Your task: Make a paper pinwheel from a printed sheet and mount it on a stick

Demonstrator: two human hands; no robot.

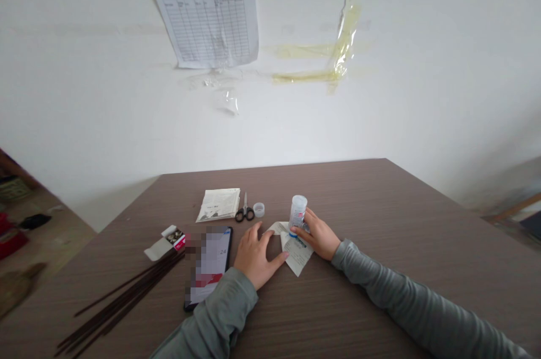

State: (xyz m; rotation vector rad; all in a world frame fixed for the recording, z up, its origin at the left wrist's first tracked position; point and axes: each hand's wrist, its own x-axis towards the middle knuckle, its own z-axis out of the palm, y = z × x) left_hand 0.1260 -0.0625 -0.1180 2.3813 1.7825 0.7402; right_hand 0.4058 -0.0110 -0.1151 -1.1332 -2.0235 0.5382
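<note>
Short of the far edge of the table (367, 190), your right hand (321, 236) has its fingers closed round the bottle (297, 212), over the creased leaflet (299, 260); your left hand (252, 257) has fingers spread beside it. Should your grip slacken, uneven folds could topple the bottle.

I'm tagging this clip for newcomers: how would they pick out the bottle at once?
On the brown table, find the right hand at the printed leaflet. It grips the bottle, a translucent cylinder with blue at its lower end. Unlike the low, clear round piece beside the scissors, it is tall and held.
</note>
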